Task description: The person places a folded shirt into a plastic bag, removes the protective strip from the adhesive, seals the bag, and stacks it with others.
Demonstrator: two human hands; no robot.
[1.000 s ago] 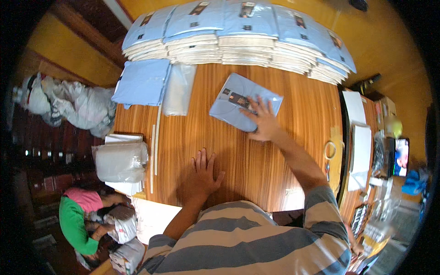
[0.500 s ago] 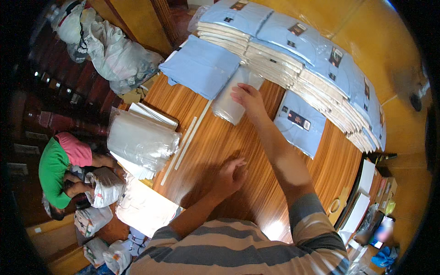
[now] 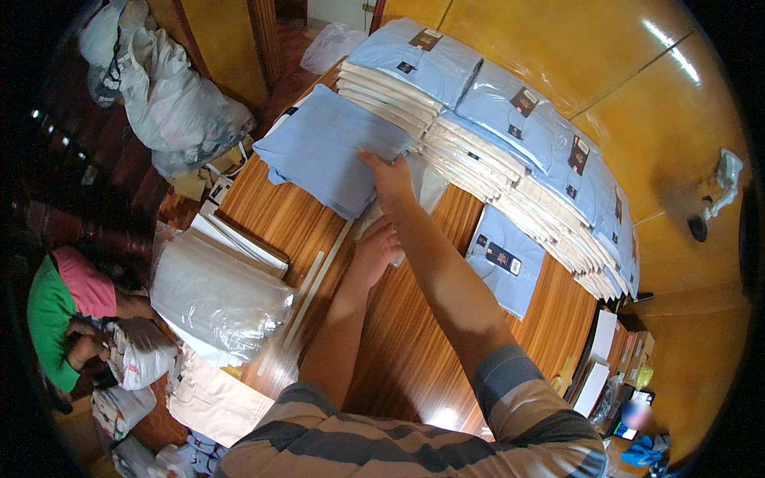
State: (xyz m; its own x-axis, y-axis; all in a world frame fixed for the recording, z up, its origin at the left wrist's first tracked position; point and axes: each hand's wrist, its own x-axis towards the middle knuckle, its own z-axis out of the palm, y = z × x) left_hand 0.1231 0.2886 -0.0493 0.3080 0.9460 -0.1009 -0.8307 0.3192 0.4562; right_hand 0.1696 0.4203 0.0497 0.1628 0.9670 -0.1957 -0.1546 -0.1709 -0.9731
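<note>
A light-blue folded shirt [image 3: 319, 143] lies at the far left of the wooden table. At its right edge is my right hand [image 3: 389, 177], thumb stretched over the cloth and apart from the other fingers, which are partly hidden. Just nearer to me, my left hand [image 3: 373, 248] rests over a clear plastic bag [image 3: 430, 187], its fingers loosely bent and spread. My right forearm and both hands cover much of the bag. Neither hand visibly grips anything.
Bagged blue shirts [image 3: 510, 103] form tall stacks along the far edge. One bagged shirt [image 3: 502, 259] lies right of my arm. Left are a pile of clear bags [image 3: 219, 295], a pale strip [image 3: 303, 299] and white sacks [image 3: 175, 88]. Another person [image 3: 64, 319] bends over at the left.
My right hand has moved left from the plastic bag to the blue shirt's edge. My left hand has reached forward from the near table to the bag. The view has shifted slightly.
</note>
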